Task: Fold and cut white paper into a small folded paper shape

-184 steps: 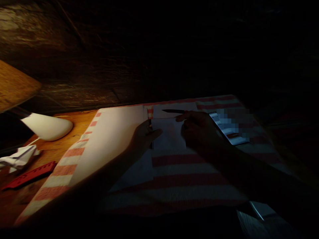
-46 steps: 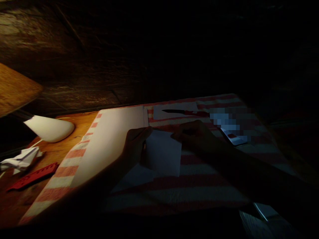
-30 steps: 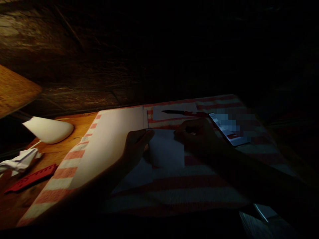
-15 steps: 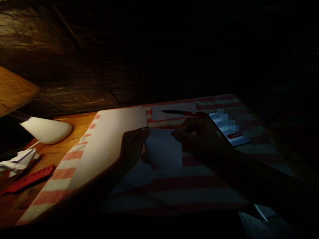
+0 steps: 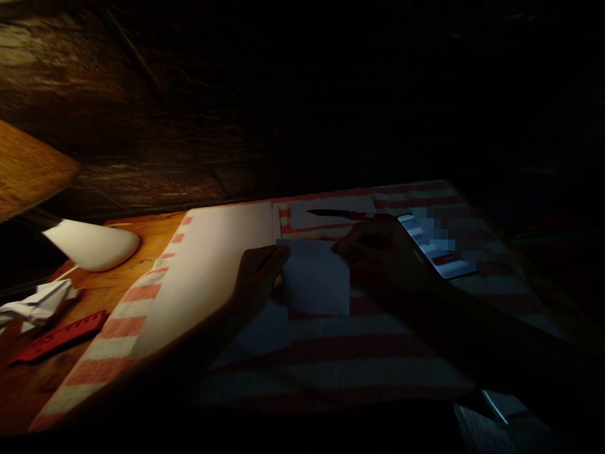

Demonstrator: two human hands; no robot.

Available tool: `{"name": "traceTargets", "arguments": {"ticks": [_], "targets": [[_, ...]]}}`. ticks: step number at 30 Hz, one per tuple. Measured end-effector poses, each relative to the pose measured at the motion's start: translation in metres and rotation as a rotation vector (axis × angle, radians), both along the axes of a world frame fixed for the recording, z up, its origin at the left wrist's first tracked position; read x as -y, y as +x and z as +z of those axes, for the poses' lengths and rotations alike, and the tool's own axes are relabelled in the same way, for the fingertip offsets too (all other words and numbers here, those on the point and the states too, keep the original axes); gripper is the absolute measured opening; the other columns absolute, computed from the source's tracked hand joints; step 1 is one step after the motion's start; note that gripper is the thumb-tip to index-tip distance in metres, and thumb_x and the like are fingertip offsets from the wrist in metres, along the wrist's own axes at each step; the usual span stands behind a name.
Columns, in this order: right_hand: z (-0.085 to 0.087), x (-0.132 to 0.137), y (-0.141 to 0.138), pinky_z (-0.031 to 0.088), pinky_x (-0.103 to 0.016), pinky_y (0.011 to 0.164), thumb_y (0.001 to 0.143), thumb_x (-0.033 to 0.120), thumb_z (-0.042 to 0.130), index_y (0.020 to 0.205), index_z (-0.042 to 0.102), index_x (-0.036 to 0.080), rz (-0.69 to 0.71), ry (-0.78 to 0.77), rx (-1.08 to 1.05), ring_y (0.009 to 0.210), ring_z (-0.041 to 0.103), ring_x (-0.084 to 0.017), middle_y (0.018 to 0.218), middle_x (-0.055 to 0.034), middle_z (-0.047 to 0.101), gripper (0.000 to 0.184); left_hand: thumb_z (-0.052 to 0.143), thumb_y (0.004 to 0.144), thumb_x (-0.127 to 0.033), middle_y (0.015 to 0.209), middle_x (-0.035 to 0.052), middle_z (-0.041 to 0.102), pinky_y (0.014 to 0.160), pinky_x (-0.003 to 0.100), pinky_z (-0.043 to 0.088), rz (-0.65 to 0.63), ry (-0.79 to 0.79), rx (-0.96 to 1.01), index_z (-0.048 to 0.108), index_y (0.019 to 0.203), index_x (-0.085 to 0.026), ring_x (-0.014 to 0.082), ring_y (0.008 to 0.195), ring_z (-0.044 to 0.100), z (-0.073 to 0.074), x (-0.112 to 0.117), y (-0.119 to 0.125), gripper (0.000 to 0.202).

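Note:
Between my hands is a small white sheet of paper (image 5: 316, 277), its upper edge raised toward me. My left hand (image 5: 259, 274) pinches it at the left side with the thumb on top. At its upper right, the fingers of my right hand (image 5: 373, 249) are closed on the edge. Beneath and to the left lies large white paper (image 5: 203, 271), partly covered by my left arm. Past my right hand, a knife (image 5: 331, 214) with a dark blade and red handle rests on another piece of paper (image 5: 297, 221).
A red-and-white striped cloth (image 5: 378, 359) covers much of the table. On the right lies a lit phone (image 5: 435, 249). At left stand a lamp with a white base (image 5: 94, 244), crumpled paper (image 5: 40, 304) and a red ruler-like strip (image 5: 61, 337). A dark wall rises behind.
The small sheet and both hands have shifted slightly to the right in view. My left hand sits a little lower on the sheet's side, and its top left corner now shows.

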State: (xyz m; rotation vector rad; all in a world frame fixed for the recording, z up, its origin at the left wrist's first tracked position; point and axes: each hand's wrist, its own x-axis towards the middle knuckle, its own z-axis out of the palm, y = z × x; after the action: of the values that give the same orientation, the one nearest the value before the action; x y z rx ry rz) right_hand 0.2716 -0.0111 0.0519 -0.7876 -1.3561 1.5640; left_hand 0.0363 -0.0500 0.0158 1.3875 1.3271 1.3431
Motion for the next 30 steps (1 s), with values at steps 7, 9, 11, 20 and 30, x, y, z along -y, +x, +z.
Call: {"name": "traceTargets", "arguments": {"ticks": [7, 9, 11, 20, 30], "targets": [[-0.006, -0.006, -0.004, 0.042, -0.029, 0.061, 0.075, 0.029, 0.082, 0.058, 0.061, 0.019, -0.001, -0.093, -0.017, 0.061, 0.047, -0.012, 0.061, 0.0029, 0.054, 0.028, 0.074, 0.086, -0.06, 0.047, -0.0055, 0.032, 0.039, 0.024, 0.019, 0.014, -0.029, 0.018, 0.042, 0.05, -0.021, 0.0082, 0.044, 0.028, 0.008, 0.003, 0.006, 0.062], [-0.009, -0.007, -0.004, 0.04, -0.028, 0.059, 0.075, 0.032, 0.084, 0.059, 0.059, 0.019, 0.037, -0.141, -0.015, 0.059, 0.045, -0.011, 0.061, 0.0035, 0.052, 0.032, 0.075, 0.084, -0.058, 0.047, -0.0058, 0.031, 0.04, 0.024, 0.018, 0.016, -0.061, 0.017, 0.042, 0.049, -0.021, 0.0078, 0.045, 0.027, 0.008, 0.002, 0.006, 0.061], [-0.013, -0.007, -0.003, 0.041, -0.028, 0.06, 0.076, 0.035, 0.085, 0.06, 0.057, 0.02, 0.096, -0.156, -0.022, 0.061, 0.047, -0.012, 0.064, 0.0025, 0.054, 0.036, 0.076, 0.081, -0.056, 0.047, -0.0059, 0.031, 0.041, 0.024, 0.018, 0.027, -0.101, 0.002, 0.042, 0.048, -0.021, 0.0074, 0.045, 0.026, 0.008, 0.001, 0.006, 0.058], [-0.02, -0.006, -0.001, 0.04, -0.026, 0.059, 0.081, 0.031, 0.083, 0.067, 0.063, 0.017, 0.21, -0.018, 0.186, 0.062, 0.053, -0.011, 0.067, 0.002, 0.06, 0.029, 0.074, 0.074, -0.052, 0.051, -0.0038, 0.039, 0.044, 0.022, 0.023, -0.13, -0.262, -0.014, 0.049, 0.049, -0.019, 0.0085, 0.05, 0.033, 0.019, 0.004, 0.018, 0.048], [-0.025, -0.011, 0.0, 0.046, -0.028, 0.059, 0.08, 0.034, 0.084, 0.066, 0.062, 0.018, 0.177, -0.117, 0.122, 0.063, 0.06, -0.015, 0.069, -0.0001, 0.064, 0.031, 0.077, 0.074, -0.05, 0.054, 0.0005, 0.057, 0.047, 0.022, 0.035, -0.14, -0.276, 0.042, 0.066, 0.055, -0.016, 0.011, 0.051, 0.047, 0.017, 0.001, 0.017, 0.041]]}}
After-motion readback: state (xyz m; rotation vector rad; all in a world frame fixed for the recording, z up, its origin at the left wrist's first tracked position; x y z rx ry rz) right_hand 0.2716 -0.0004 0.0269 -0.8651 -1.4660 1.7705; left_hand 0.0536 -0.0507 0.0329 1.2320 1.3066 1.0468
